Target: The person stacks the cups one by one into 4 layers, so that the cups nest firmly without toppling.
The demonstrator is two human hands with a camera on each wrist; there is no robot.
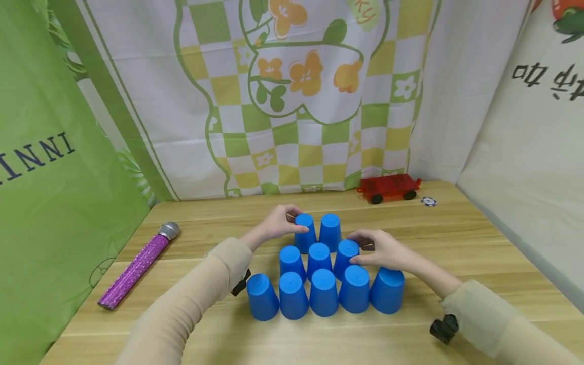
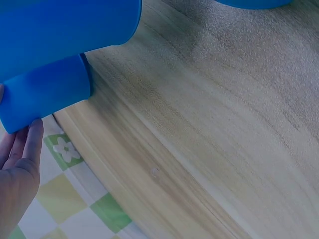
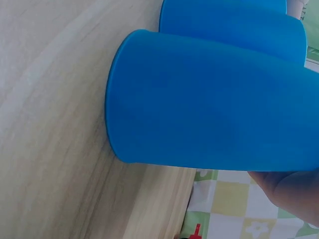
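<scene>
Upside-down blue cups stand in three rows on the table. In the head view my left hand (image 1: 282, 223) holds the left cup of the back pair (image 1: 305, 237) near its top, thumb on the near side. The left wrist view shows the fingers of that hand (image 2: 21, 162) against a cup (image 2: 47, 94). My right hand (image 1: 383, 248) grips the right cup of the middle three (image 1: 345, 257) between thumb and fingers. A large cup (image 3: 209, 104) hides most of this hand (image 3: 294, 194) in the right wrist view. Several cups make up the front row (image 1: 324, 296).
On the left of the wooden table (image 1: 479, 253) lies a pink glittery microphone (image 1: 139, 268). A red toy wagon (image 1: 388, 188) and a poker chip (image 1: 429, 202) are at the back right. Patterned cloth (image 1: 301, 142) hangs behind the table, with more cloth at both sides.
</scene>
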